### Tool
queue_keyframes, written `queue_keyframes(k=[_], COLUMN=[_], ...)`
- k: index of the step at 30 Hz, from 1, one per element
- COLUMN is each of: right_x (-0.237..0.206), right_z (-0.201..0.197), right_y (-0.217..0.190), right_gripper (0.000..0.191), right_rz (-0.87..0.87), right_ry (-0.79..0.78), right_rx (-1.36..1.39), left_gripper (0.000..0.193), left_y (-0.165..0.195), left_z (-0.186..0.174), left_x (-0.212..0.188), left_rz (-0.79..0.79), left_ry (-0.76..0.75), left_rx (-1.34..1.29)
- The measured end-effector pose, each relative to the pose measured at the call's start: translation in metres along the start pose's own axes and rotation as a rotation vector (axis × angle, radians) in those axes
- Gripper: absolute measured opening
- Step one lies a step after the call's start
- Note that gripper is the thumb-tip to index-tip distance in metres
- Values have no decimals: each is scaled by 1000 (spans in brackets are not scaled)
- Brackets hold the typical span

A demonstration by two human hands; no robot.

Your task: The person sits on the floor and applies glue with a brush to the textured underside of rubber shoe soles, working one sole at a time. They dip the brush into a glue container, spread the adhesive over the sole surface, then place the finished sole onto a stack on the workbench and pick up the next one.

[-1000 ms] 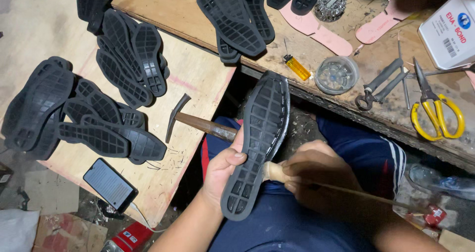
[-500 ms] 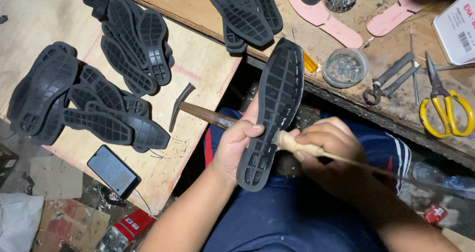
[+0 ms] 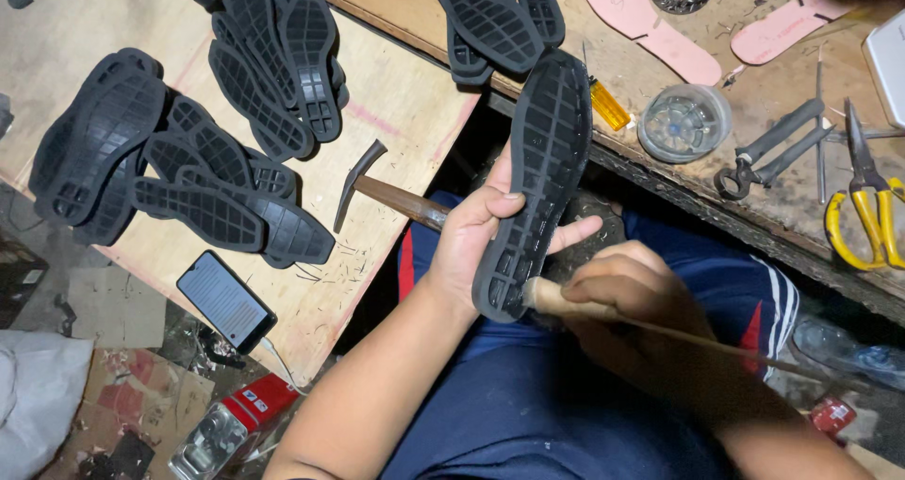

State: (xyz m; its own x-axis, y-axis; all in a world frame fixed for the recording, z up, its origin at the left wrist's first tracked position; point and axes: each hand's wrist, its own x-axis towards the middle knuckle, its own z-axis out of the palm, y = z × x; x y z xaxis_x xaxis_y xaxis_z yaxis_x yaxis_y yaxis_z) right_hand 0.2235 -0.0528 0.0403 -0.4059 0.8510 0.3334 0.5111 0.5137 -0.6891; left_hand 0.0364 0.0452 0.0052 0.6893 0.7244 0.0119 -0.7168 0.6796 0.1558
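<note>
Head view: 2 hands work 1 black shoe sole (image 3: 542,178).
Left hand (image 3: 476,235) grips the sole; right hand (image 3: 641,296) closes around a wooden-handled tool (image 3: 566,301), probably an awl.

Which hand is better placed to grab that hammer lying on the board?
Probably the left hand: it holds the black sole right next to the hammer. The right hand sits farther away, gripping a wooden-handled tool.

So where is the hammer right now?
In the head view, the hammer lies on the wooden board, left of the left hand holding the black sole.
</note>
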Motion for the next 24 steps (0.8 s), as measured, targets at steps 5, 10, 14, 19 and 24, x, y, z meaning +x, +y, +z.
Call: queue_keyframes(k=[5, 10, 14, 19, 24], right_x=[1, 4, 1, 7, 29], right_z=[7, 13, 10, 8, 2], right_y=[-1, -1, 2, 6, -2], right_gripper=[18, 22, 14, 23, 23], right_rz=[-16, -88, -8, -80, -177], right_ry=[-3, 72, -129, -145, 162], right_rx=[163, 181, 61, 3, -208], left_gripper=[84, 85, 86, 89, 73], left_y=[-5, -13, -3, -10, -18], left_z=[-5, -7, -8, -6, -6], left_x=[4, 7, 5, 4, 0], left_rz=[1, -4, 10, 19, 57], left_ry=[-16, -24, -42, -41, -50], left_rx=[-36, -54, -63, 28, 119])
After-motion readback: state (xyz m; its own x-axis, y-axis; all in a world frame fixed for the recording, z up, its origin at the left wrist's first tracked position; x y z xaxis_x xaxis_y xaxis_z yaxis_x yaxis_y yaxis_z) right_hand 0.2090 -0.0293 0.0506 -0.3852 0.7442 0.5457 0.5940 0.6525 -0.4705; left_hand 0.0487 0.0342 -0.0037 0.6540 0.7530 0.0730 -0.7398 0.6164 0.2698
